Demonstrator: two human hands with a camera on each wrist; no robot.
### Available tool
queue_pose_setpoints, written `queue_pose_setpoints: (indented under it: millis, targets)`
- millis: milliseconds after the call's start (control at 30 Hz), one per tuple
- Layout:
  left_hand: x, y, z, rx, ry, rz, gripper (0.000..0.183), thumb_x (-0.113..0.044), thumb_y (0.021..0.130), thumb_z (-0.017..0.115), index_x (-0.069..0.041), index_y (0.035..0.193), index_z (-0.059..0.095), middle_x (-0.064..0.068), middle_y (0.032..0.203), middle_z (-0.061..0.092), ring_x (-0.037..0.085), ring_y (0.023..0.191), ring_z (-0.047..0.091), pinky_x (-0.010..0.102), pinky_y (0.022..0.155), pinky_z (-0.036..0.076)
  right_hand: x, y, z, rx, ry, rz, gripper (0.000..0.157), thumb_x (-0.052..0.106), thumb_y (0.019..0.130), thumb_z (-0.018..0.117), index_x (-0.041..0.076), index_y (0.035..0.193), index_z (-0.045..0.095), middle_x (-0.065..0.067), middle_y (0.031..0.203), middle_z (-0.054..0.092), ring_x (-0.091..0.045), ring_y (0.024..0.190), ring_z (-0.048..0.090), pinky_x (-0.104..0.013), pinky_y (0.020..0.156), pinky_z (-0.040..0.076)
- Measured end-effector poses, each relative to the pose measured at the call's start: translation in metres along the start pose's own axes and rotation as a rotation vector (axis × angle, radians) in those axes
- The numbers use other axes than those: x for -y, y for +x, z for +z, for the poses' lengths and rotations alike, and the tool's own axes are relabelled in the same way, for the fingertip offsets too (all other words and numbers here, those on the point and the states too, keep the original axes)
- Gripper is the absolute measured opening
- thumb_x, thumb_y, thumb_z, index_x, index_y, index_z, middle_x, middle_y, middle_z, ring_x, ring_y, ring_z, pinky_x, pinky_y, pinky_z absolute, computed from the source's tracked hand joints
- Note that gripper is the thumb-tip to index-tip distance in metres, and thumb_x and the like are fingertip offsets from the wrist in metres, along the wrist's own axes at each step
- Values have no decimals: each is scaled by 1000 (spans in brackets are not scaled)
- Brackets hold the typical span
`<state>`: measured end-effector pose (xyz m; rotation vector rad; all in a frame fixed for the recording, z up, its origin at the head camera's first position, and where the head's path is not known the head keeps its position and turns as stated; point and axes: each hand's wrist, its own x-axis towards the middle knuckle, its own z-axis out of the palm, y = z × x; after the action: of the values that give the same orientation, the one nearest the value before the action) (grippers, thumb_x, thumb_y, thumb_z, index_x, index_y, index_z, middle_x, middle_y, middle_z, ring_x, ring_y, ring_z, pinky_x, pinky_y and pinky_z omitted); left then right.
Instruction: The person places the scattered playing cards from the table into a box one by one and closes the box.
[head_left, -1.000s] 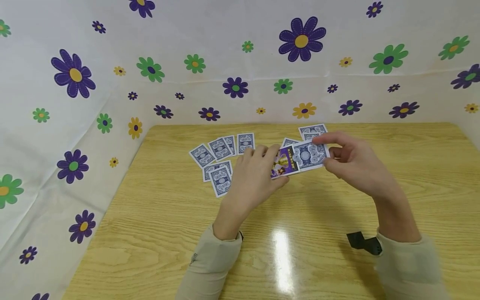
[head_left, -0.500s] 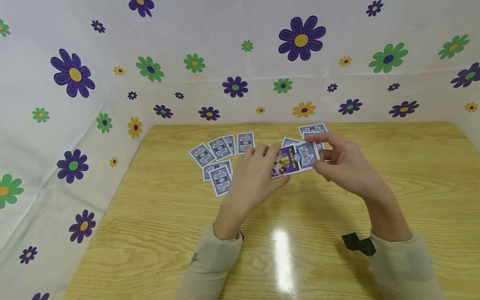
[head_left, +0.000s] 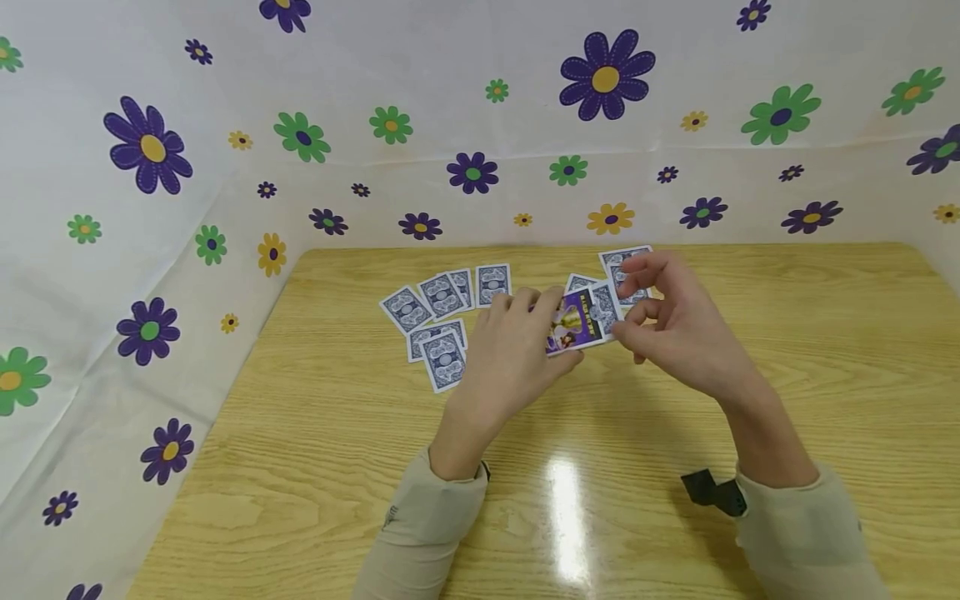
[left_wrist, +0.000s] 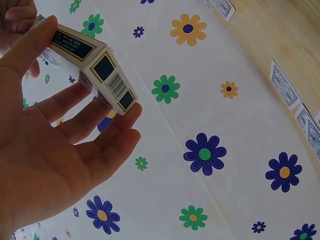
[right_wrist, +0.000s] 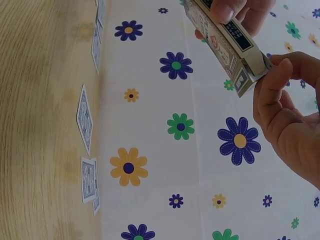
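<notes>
Your left hand (head_left: pixel 506 357) grips a small purple-and-cream cardboard box (head_left: pixel 573 321); your right hand (head_left: pixel 681 335) is at its 3 o'clock end.
A blue-and-white patterned card (head_left: pixel 605 308) sticks partly out of that end, your right thumb by its outer edge, fingers bent; you can't tell whether they pinch it. You have the box raised over the pale wood-grain table (head_left: pixel 300 458). Similar loose cards (head_left: pixel 441 297) lie at its 9 o'clock, further ones (head_left: pixel 617 257) toward 1 o'clock. At 12 o'clock hangs a white flowered cloth (head_left: pixel 337 83).
</notes>
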<state>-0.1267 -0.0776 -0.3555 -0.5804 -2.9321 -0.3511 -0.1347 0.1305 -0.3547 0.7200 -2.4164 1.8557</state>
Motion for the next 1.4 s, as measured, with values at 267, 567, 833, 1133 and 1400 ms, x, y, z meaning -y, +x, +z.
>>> queue_pose_setpoints:
  millis: [267,567,833,1133,1400]
  targets:
    - [1,-2,-1,-17,-17,-11,72,-49,84,76,-16,142,49,9,128,60,30,107,55,41,89,50,-1,0,3,8,-138,-37,57,-13,84,67,0,132,40,-11,110,50,-16,72,50,-20,58,44]
    - [3,-3,-3,-28,-17,-28,73,-49,83,77,-16,142,50,9,128,61,31,109,56,42,87,51,3,-1,4,-4,-225,-29,53,-7,86,69,2,132,44,-10,111,53,-17,72,47,-21,55,42]
    - [5,-5,-4,-33,-23,-36,73,-48,83,77,-16,143,49,9,126,60,30,106,55,41,84,51,5,-1,6,1,-205,-22,52,-7,86,68,3,132,45,-10,111,52,-17,72,47,-21,54,41]
    - [9,-7,-8,-40,-21,-54,74,-48,83,77,-15,143,49,10,129,61,33,112,56,44,90,51,0,1,2,-19,-217,-30,50,-5,88,68,0,132,45,-9,112,51,-16,73,48,-19,56,42]
    - [15,-3,-11,-45,-33,-84,74,-49,84,75,-14,144,49,11,130,61,31,108,56,44,89,50,-22,11,-10,-59,-330,111,48,4,91,65,-1,134,44,-17,118,53,-27,87,51,-19,64,48]
